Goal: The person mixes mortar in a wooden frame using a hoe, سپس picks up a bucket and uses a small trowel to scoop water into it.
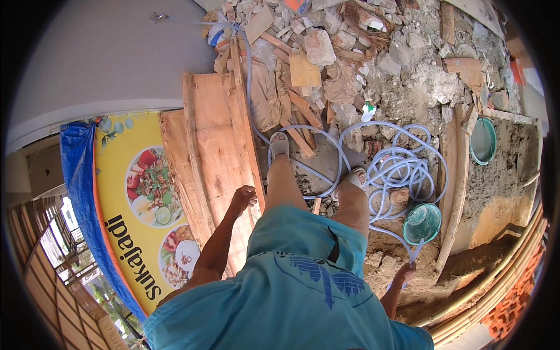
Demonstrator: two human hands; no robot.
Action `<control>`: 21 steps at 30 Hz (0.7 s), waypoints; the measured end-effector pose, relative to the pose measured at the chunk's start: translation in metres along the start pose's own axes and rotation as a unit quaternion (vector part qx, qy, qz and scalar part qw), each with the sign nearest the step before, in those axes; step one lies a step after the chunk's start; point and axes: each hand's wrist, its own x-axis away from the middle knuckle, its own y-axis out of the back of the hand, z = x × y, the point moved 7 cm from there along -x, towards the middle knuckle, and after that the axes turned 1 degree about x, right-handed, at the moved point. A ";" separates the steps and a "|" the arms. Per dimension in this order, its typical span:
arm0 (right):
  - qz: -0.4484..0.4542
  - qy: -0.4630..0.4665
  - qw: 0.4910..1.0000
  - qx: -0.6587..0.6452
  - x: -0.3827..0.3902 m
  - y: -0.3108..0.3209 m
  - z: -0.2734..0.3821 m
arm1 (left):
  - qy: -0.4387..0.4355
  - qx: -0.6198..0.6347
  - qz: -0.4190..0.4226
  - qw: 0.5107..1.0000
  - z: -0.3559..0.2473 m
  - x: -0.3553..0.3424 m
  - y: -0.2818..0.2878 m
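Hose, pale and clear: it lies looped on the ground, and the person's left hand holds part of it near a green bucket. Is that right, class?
Not quite: the right hand holds the hose, not the left hand, as the head view shows. The loops on the ground and the nearby green bucket are right.

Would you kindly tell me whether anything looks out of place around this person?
Yes, the hose: beside the right foot it lies in a tangle of overlapping loops, not a neat coil. Ahead, broken rubble is strewn about with wood scraps at odd angles, which looks untidy.
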 end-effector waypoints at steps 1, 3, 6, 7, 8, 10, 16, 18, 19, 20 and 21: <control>-0.048 0.039 0.998 -0.011 0.000 0.000 0.013 | -0.033 -0.006 -0.009 0.999 -0.020 -0.012 0.015; -0.082 0.054 0.995 -0.013 0.007 0.004 0.024 | -0.070 -0.007 -0.021 0.997 -0.062 -0.036 0.046; -0.003 -0.021 0.998 0.058 0.012 0.012 0.056 | -0.128 0.042 -0.021 0.991 -0.096 -0.071 0.105; -0.074 0.010 0.993 0.089 0.014 0.019 0.066 | -0.153 0.037 -0.021 0.987 -0.111 -0.082 0.125; -0.084 0.016 0.992 0.094 0.016 0.021 0.073 | -0.179 0.030 -0.023 0.983 -0.127 -0.094 0.146; -0.107 0.028 0.988 0.105 0.023 0.031 0.089 | -0.239 0.013 -0.030 0.971 -0.157 -0.116 0.187; -0.077 -0.088 0.972 0.206 0.042 0.049 0.157 | -0.389 -0.002 -0.101 0.916 -0.230 -0.158 0.337; -0.084 -0.091 0.969 0.212 0.040 0.040 0.164 | -0.370 -0.067 -0.165 0.912 -0.227 -0.180 0.426; -0.077 -0.096 0.971 0.203 0.042 0.036 0.172 | -0.374 -0.099 -0.200 0.900 -0.232 -0.182 0.451; -0.091 -0.113 0.968 0.206 0.052 0.048 0.177 | -0.412 -0.123 -0.224 0.875 -0.273 -0.165 0.427; -0.087 -0.122 0.968 0.200 0.057 0.049 0.185 | -0.442 -0.155 -0.265 0.843 -0.304 -0.130 0.430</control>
